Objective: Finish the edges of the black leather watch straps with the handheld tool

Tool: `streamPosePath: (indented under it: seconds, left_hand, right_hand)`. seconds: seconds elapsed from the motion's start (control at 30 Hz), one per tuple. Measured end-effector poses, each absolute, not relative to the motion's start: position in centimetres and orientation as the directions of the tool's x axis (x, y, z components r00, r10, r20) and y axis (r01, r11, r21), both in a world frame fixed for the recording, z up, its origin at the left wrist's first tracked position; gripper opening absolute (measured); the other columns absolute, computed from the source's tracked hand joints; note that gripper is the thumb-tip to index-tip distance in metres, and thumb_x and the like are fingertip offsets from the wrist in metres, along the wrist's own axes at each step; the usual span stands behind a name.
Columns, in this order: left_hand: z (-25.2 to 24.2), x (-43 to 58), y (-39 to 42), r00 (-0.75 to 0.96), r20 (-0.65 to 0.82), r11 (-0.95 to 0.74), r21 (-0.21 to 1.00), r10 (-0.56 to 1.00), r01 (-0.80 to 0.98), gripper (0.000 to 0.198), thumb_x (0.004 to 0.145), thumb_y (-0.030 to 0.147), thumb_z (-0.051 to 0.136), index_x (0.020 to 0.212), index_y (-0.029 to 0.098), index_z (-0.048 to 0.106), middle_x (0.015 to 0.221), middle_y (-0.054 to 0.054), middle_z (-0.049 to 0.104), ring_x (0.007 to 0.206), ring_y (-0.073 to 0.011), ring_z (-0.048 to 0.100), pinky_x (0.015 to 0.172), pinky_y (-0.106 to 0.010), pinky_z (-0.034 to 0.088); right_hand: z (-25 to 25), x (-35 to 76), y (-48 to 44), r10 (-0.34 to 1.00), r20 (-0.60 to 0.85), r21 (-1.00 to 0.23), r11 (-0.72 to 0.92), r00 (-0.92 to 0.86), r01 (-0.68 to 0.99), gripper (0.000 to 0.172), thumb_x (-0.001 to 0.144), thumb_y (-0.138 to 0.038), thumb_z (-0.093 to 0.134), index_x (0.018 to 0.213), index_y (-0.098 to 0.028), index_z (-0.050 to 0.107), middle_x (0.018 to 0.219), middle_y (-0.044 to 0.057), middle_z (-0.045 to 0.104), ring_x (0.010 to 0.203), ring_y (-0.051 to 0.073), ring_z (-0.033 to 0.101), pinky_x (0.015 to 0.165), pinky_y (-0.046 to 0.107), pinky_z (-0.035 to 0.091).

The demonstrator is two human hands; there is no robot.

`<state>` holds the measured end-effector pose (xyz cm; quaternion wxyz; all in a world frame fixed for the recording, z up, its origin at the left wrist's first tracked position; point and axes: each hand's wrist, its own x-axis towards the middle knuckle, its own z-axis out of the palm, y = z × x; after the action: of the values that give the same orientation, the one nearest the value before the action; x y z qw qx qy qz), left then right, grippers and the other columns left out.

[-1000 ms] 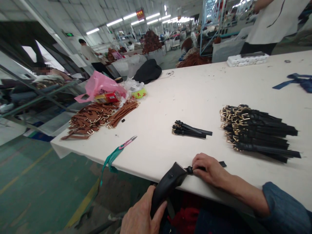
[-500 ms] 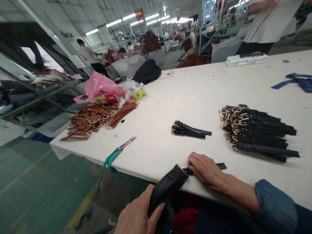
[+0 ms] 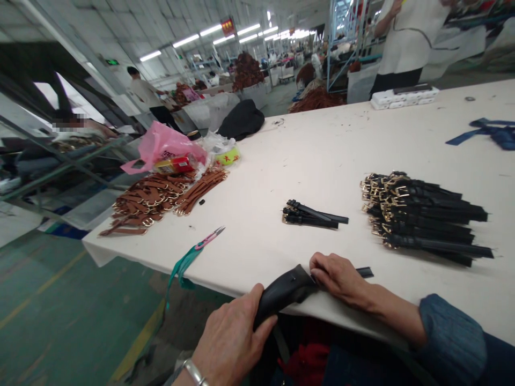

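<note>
My left hand (image 3: 231, 332) is wrapped round a wide black leather strap (image 3: 284, 289), whose far end rests over the table's front edge. That end reaches the fingertips of my right hand (image 3: 338, 276). Between the right fingers is pinched a narrow black buckle strap (image 3: 365, 272); its tail sticks out behind the hand, and its buckle end is hidden. Beyond my hands lies a small group of black buckle straps (image 3: 311, 215). To the right is a larger pile of black buckle straps (image 3: 426, 217) with gold buckles.
Thread snips (image 3: 209, 238) with a green cloth strip lie near the front edge. Brown buckle straps (image 3: 151, 195), a pink bag (image 3: 167, 145) and a black cap (image 3: 242, 120) are at left. A blue strap (image 3: 488, 132) lies far right; a person (image 3: 406, 45) stands behind the table.
My left hand has moved up and right, bringing the wide strap's end against my right fingertips. The right hand has hardly moved. The person behind the table has shifted left.
</note>
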<state>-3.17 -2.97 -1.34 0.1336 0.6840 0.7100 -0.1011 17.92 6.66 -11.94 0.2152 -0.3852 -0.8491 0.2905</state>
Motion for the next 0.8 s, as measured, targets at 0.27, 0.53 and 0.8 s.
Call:
streamPosePath:
  seconds: [0.27,0.53,0.8]
  left_hand:
    - [-0.7,-3.8,-3.0,-0.021,-0.375,0.035,0.029,0.927,0.999,0.035,0.08,0.038,0.046,0.113,0.027,0.045,0.097,-0.005,0.062,0.092,-0.0264,0.058,0.079,-0.04,0.043]
    - [-0.7,-3.4,-1.1,0.032,-0.343,-0.005,0.079,0.939,0.997,0.028,0.079,0.043,0.046,0.099,0.025,0.049,0.088,-0.005,0.063,0.086,-0.0243,0.059,0.072,-0.034,0.043]
    - [-0.4,-4.4,-1.9,-0.003,-0.371,0.015,0.031,0.929,0.999,0.035,0.08,0.039,0.046,0.112,0.024,0.047,0.095,-0.006,0.063,0.091,-0.0252,0.058,0.079,-0.038,0.043]
  right_hand:
    - [-11.4,17.6,6.8,0.838,0.076,-0.875,0.316,-0.54,0.367,0.011,0.084,-0.025,0.043,0.077,-0.02,0.05,0.065,-0.004,0.06,0.06,0.011,0.05,0.061,0.025,0.035]
    - [-12.4,17.8,7.5,0.845,0.098,-0.959,0.222,-0.526,0.177,0.015,0.083,-0.029,0.048,0.08,-0.016,0.056,0.076,0.001,0.06,0.073,0.013,0.053,0.069,0.027,0.041]
    - [-12.2,18.7,7.6,0.836,0.122,-0.96,0.237,-0.536,0.151,0.015,0.084,-0.028,0.047,0.084,-0.016,0.056,0.083,0.003,0.06,0.076,0.013,0.052,0.069,0.027,0.041]
